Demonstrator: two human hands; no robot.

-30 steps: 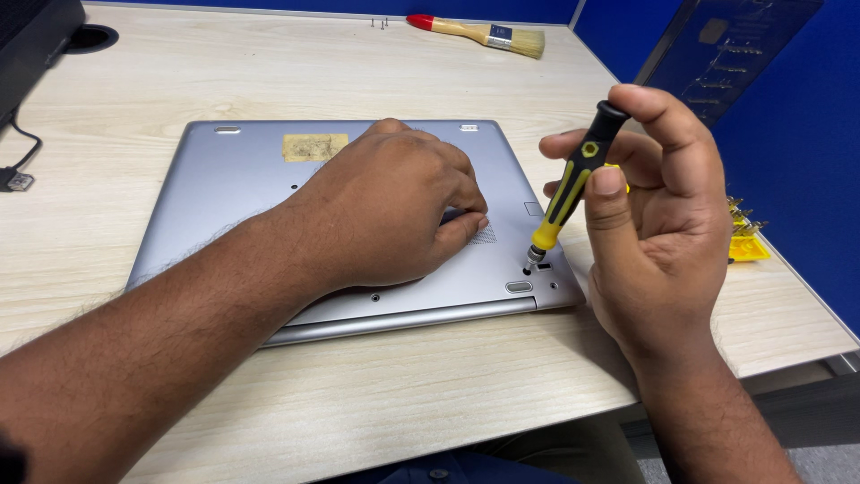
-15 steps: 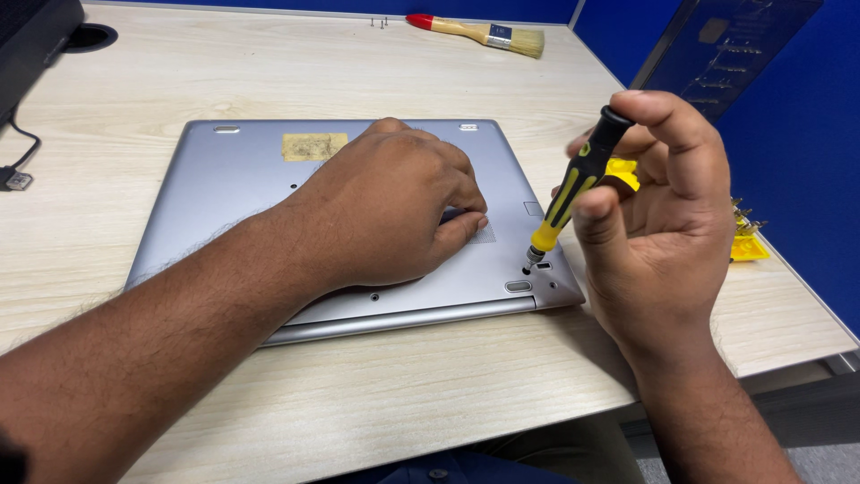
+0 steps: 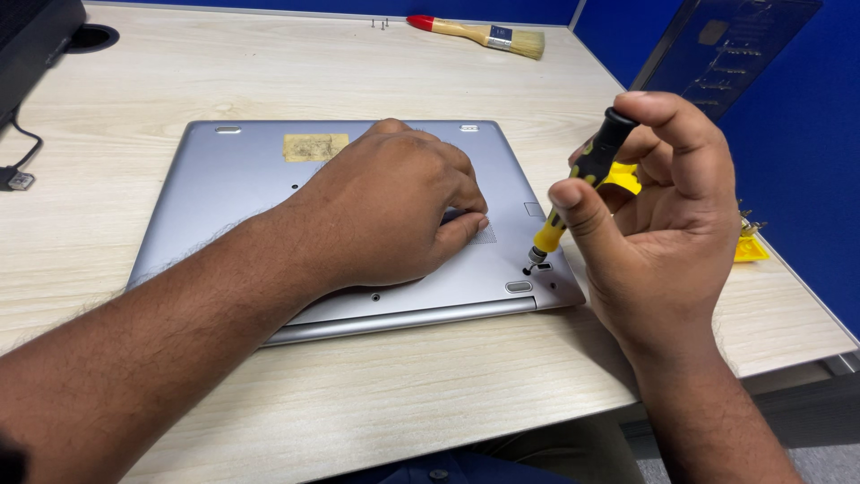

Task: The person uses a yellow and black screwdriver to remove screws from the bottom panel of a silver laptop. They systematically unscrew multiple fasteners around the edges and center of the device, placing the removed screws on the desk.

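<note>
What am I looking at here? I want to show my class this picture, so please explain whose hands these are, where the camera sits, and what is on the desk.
The camera sits on a person's head, looking down at their own two bare hands. The left hand presses flat on a silver laptop lying upside down on a pale wooden desk. The right hand holds a small black and yellow screwdriver, its tip at a screw hole near the laptop's corner. A paintbrush with a red-tipped handle lies at the far edge, and a small yellow object sits at the right.
</note>
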